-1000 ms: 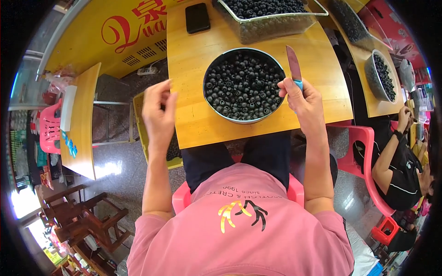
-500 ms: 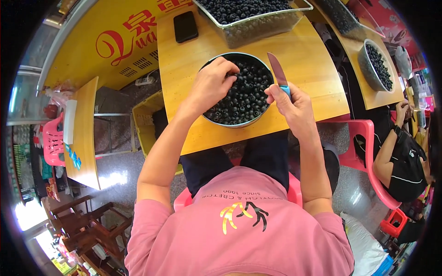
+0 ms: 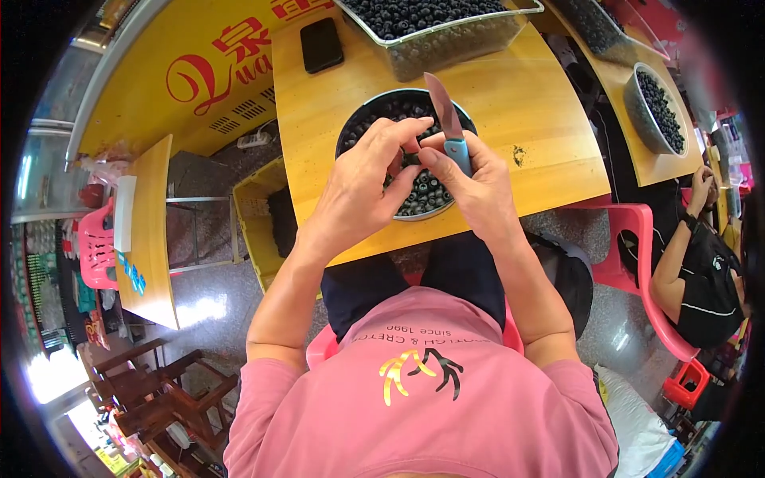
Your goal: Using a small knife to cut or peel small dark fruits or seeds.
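Clock positions were read around the round bowl, which stood near the close edge of the wooden table and held many dark berry-like pieces. We saw the left hand come over the bowl from 8 o'clock, half open, its fingers bent and its thumb set apart from them; we could not tell whether it gripped a piece. The right hand, at 4 o'clock, was closed around the blue handle of a knife, whose bare blade pointed toward 11 o'clock, above the bowl's far side. The fingertips of both hands nearly met over the pieces, and whatever lay between them was hidden from us. We noted a black phone at 11 o'clock, a clear tub heaped with similar pieces between 12 and 1, and small dark scraps at 3. Farther off, we found a second filled bowl between 2 and 3 o'clock, a seated co-worker near 4, and a yellow crate at 8.
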The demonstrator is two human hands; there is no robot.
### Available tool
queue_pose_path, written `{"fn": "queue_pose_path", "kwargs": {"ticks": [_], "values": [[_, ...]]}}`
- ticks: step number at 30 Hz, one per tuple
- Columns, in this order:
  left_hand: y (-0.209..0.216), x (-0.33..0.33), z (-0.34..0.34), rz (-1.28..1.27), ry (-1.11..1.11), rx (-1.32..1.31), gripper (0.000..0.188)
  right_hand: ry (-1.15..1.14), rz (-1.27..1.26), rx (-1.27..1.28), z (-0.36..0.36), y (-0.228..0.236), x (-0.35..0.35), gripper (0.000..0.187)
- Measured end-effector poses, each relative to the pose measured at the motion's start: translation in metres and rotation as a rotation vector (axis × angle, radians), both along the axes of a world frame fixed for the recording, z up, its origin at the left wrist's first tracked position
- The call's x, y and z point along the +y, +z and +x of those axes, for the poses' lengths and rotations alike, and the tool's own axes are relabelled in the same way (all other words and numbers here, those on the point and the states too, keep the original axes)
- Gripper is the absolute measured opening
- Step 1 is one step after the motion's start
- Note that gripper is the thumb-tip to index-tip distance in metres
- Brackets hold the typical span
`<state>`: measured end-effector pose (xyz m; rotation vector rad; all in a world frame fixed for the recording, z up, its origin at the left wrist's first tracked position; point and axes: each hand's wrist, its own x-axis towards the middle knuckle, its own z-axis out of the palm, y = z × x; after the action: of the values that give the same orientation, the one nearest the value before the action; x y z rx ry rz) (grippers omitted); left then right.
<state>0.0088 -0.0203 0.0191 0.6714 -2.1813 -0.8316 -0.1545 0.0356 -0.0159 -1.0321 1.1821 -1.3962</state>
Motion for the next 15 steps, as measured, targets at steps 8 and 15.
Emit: {"fn": "queue_pose_path", "kwargs": {"ticks": [8, 15], "values": [[-0.035, 0.002, -0.002, 0.397, 0.043, 0.343, 0.035, 0.007, -0.005, -0.271, 0.006, 0.008, 0.002, 0.021], [-0.031, 0.008, -0.001, 0.170, 0.114, 0.250, 0.026, 0.049, 0.040, -0.166, 0.006, 0.005, -0.002, 0.020]]}}
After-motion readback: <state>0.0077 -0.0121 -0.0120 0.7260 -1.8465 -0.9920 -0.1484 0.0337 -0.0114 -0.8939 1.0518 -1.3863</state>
